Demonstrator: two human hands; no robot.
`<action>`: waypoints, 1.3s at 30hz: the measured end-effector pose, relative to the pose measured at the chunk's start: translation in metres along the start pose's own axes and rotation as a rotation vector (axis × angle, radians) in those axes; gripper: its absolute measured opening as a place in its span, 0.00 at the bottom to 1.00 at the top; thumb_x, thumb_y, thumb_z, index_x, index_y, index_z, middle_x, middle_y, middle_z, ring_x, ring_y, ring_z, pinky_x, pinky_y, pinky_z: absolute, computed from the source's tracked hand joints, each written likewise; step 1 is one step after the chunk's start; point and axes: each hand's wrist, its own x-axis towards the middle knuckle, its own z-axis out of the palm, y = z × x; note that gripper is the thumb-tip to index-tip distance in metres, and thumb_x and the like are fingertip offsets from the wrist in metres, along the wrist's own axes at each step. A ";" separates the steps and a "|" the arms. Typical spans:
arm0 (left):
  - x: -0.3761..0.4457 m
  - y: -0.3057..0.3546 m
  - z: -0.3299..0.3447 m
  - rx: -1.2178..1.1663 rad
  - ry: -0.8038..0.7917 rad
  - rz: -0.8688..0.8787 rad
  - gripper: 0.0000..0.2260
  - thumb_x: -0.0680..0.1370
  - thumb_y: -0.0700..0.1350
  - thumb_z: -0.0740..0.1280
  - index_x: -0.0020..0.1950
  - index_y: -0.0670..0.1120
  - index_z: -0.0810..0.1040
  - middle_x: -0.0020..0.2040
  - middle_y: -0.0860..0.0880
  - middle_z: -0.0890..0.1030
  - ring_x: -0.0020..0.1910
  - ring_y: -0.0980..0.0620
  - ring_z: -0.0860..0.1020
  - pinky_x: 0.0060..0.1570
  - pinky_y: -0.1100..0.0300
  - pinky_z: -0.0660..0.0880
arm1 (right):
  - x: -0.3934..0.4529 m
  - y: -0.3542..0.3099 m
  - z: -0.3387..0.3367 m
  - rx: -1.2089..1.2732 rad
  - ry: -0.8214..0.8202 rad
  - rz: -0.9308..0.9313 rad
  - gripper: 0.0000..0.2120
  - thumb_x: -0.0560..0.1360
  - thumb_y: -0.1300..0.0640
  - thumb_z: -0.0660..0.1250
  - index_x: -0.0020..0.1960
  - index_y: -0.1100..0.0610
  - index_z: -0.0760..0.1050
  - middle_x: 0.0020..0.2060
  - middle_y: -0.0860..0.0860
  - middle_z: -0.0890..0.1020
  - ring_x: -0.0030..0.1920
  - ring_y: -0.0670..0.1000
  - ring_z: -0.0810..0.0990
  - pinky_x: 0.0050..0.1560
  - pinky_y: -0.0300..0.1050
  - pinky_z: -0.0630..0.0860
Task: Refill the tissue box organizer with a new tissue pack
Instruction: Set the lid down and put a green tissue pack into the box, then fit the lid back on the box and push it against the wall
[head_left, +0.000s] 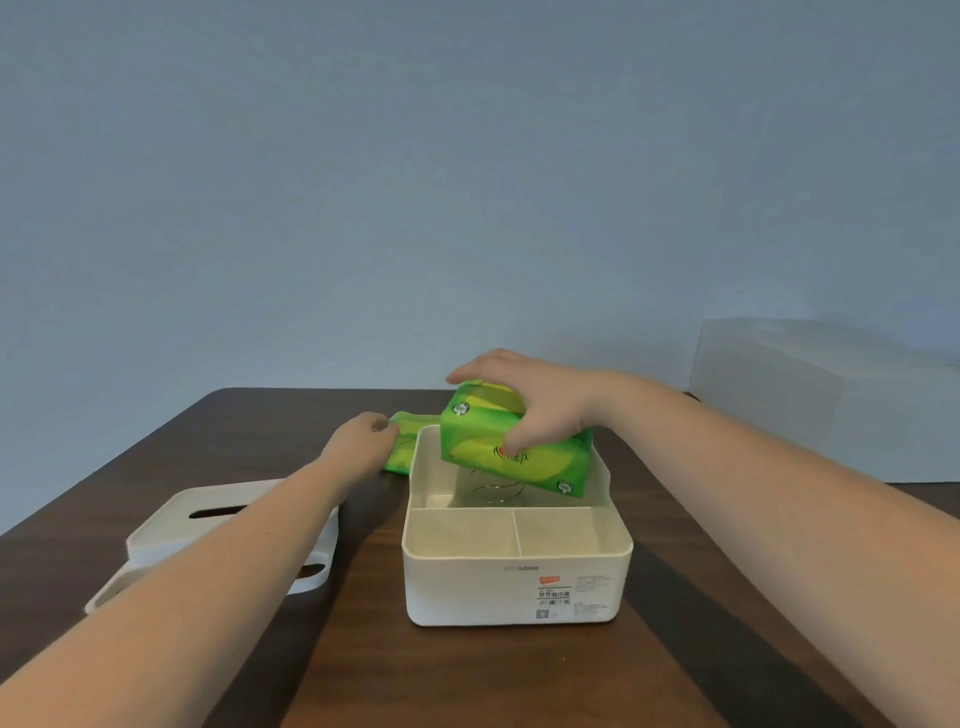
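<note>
Hanging tilted above the rear compartment of the organizer (517, 566), the green tissue pack (511, 447) has its right end lower, close to the rim on that side, and its left end raised above the rim. The right hand (535, 400) holds it from above: the fingers (467, 371) are closed over the far top edge and the thumb presses on the near face.

The organizer is a white open box that stands on the dark wooden desk (467, 675). It has one long rear compartment and two small front compartments, both with nothing in them. A label with a barcode is on its front wall.

Just behind and left of the organizer, a second green pack (402, 441) lies on the desk. The left hand (361, 439) rests at its left end with the fingers curled; whether they really grip it, I cannot tell.

On the left of the desk lies the white lid (171, 525) with its slot upward, partly hidden by the left forearm. A pale translucent bin (810, 395) stands far right.
</note>
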 end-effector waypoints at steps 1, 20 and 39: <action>-0.002 0.001 -0.003 -0.005 0.005 -0.002 0.21 0.77 0.54 0.59 0.63 0.42 0.77 0.61 0.41 0.81 0.60 0.41 0.78 0.61 0.45 0.77 | 0.000 -0.002 0.000 -0.047 -0.029 -0.015 0.44 0.65 0.54 0.73 0.75 0.41 0.56 0.74 0.48 0.60 0.73 0.52 0.62 0.70 0.59 0.66; -0.029 -0.008 -0.043 0.001 0.019 -0.038 0.22 0.81 0.51 0.58 0.74 0.46 0.66 0.72 0.44 0.71 0.70 0.44 0.70 0.66 0.51 0.68 | -0.005 -0.014 0.021 -0.028 -0.239 0.034 0.32 0.73 0.47 0.70 0.72 0.33 0.60 0.76 0.44 0.61 0.75 0.53 0.61 0.72 0.58 0.65; -0.060 -0.089 -0.133 0.111 0.152 -0.189 0.22 0.82 0.50 0.57 0.74 0.42 0.65 0.74 0.43 0.69 0.72 0.43 0.68 0.71 0.49 0.64 | 0.063 -0.118 0.048 0.184 0.079 0.079 0.19 0.80 0.49 0.61 0.69 0.53 0.71 0.65 0.52 0.77 0.64 0.53 0.75 0.63 0.46 0.70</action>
